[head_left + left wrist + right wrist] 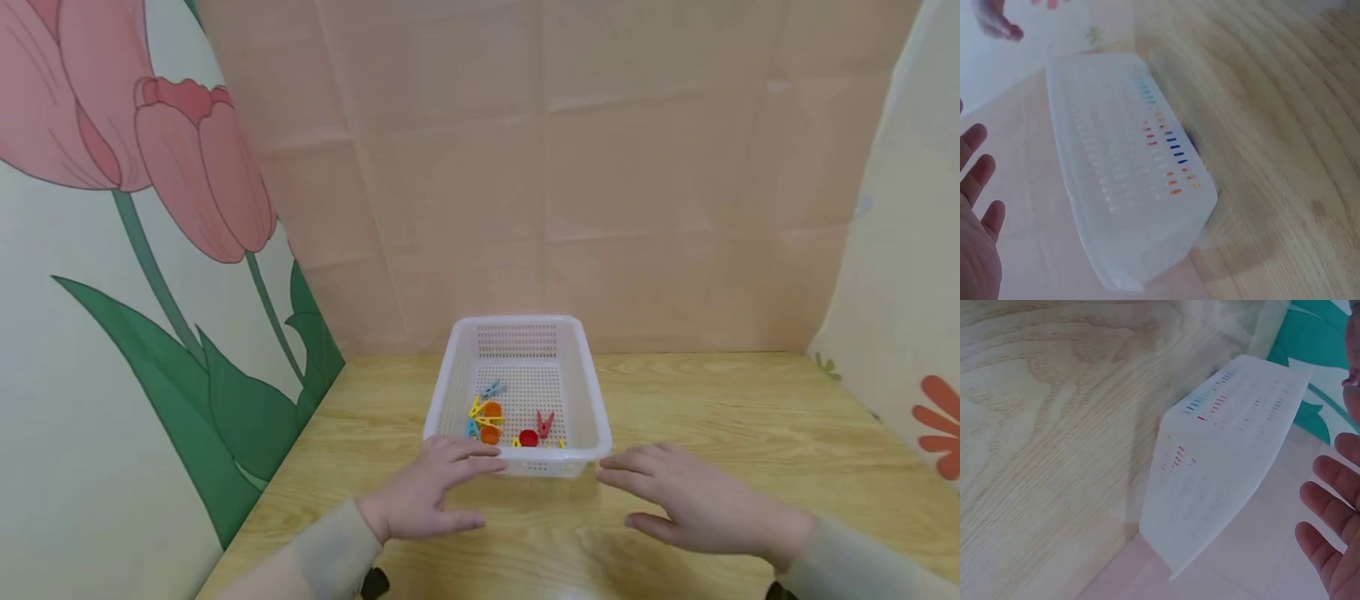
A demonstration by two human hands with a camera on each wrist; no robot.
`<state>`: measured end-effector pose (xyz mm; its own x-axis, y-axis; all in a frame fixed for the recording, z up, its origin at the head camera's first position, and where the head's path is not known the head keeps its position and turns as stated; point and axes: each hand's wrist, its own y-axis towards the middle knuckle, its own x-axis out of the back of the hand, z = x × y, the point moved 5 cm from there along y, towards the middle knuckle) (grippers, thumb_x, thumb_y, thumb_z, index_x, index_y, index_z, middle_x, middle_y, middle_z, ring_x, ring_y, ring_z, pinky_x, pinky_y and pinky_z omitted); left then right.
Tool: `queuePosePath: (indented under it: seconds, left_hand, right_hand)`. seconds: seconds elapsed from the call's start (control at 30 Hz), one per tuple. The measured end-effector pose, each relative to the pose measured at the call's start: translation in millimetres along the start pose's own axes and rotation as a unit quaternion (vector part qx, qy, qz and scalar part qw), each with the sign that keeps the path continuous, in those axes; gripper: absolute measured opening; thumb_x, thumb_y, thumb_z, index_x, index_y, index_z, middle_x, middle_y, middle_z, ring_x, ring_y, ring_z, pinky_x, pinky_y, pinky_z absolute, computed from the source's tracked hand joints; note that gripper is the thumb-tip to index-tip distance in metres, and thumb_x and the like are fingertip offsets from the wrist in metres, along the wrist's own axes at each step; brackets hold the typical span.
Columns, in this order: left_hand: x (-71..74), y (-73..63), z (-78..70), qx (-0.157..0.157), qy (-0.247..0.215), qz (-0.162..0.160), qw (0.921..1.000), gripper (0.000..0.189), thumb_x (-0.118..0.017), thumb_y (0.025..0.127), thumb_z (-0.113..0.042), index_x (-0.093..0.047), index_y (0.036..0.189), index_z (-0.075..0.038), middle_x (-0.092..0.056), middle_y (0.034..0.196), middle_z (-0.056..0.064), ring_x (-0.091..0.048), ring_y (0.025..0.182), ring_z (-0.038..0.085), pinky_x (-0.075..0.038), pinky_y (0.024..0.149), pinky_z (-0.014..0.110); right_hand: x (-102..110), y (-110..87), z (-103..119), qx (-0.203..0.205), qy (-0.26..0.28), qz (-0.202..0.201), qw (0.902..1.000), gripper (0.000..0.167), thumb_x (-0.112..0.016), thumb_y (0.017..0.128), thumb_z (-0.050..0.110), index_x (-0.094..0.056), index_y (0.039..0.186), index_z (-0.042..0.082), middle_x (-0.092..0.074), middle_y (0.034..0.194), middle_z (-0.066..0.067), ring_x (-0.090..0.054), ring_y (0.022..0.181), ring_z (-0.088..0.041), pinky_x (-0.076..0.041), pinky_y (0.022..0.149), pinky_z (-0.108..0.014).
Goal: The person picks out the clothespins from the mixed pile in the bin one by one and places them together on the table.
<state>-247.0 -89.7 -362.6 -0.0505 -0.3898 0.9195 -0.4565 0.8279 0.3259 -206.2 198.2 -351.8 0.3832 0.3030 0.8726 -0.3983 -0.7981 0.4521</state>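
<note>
A white perforated plastic basket point(596, 392) stands on the table in the head view. On its floor, towards the near side, lie a pinkish-red clothespin point(545, 423), a blue clothespin point(492, 389), several yellow clothespins point(490, 421), orange round pieces point(490, 435) and a red round piece point(528, 438). My left hand point(431, 492) hovers at the basket's near left corner, fingers extended. My right hand point(693, 504) is held by the near right corner, its fingers also straight. Both wrist views show a gap between fingers and basket. Neither hand holds anything.
Light wood-grain table point(697, 400) surrounds the basket. Behind it hangs a creased pinkish-beige sheet point(600, 167). A panel with painted tulips point(206, 167) stands on the left, and another with a red flower point(941, 425) on the right.
</note>
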Motion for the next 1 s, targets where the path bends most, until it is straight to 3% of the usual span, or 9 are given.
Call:
queuePosePath:
  seconds: [0.13, 0.27, 0.53, 0.77, 1.0]
  left_hand:
    - [7.5, -0.2, 13.7, 0.053, -0.066, -0.043, 0.9955, 0.052, -0.058, 0.093, -0.046, -0.051, 0.14, -0.025, -0.047, 0.142, -0.007, -0.037, 0.132, 0.018, -0.032, 0.103, 0.051]
    - [14.0, 0.4, 28.6, 0.084, -0.106, -0.094, 0.9864, 0.047, -0.059, 0.094, -0.04, -0.052, 0.138, -0.026, -0.047, 0.141, -0.006, -0.038, 0.131, 0.021, -0.034, 0.101, 0.056]
    - [9.9, -0.4, 63.7, 0.156, -0.163, -0.126, 0.9661, 0.049, -0.057, 0.097, -0.031, -0.047, 0.142, -0.017, -0.043, 0.146, 0.006, -0.035, 0.135, 0.03, -0.03, 0.106, 0.061]
    - [4.0, -3.3, 96.1, 0.265, -0.203, -0.156, 0.9295, 0.049, -0.055, 0.098, -0.034, -0.047, 0.143, -0.018, -0.04, 0.148, 0.008, -0.031, 0.138, 0.032, -0.027, 0.107, 0.062]
    - [-4.9, -4.5, 122.4, 0.345, -0.212, -0.176, 0.8973, 0.056, -0.053, 0.098, -0.041, -0.044, 0.144, -0.011, -0.037, 0.149, 0.015, -0.03, 0.137, 0.036, -0.027, 0.107, 0.063]
  right_hand:
    - [-3, 10.5, -7, -0.016, 0.015, 0.003, 0.9997, 0.046, -0.075, 0.084, 0.031, -0.063, 0.126, 0.017, -0.061, 0.121, 0.006, -0.059, 0.102, -0.016, -0.052, 0.082, -0.04]
    - [-8, 22.5, -14, -0.043, 0.021, 0.009, 0.9988, 0.045, -0.077, 0.081, 0.025, -0.065, 0.123, 0.013, -0.063, 0.118, 0.004, -0.06, 0.102, -0.017, -0.052, 0.082, -0.042]
    - [-23, 44.8, -31, -0.098, 0.059, 0.032, 0.993, 0.039, -0.072, 0.087, 0.026, -0.065, 0.122, 0.011, -0.065, 0.115, 0.001, -0.061, 0.102, -0.018, -0.054, 0.083, -0.043]
    - [-41, 59.9, -50, -0.156, 0.074, 0.054, 0.9836, 0.038, -0.067, 0.091, 0.026, -0.064, 0.124, 0.007, -0.065, 0.113, -0.004, -0.062, 0.101, -0.022, -0.052, 0.085, -0.045]
    - [-56, 72.4, -64, -0.192, 0.071, 0.08, 0.9757, 0.04, -0.066, 0.091, 0.027, -0.063, 0.125, 0.007, -0.065, 0.112, -0.006, -0.062, 0.1, -0.024, -0.052, 0.086, -0.046]
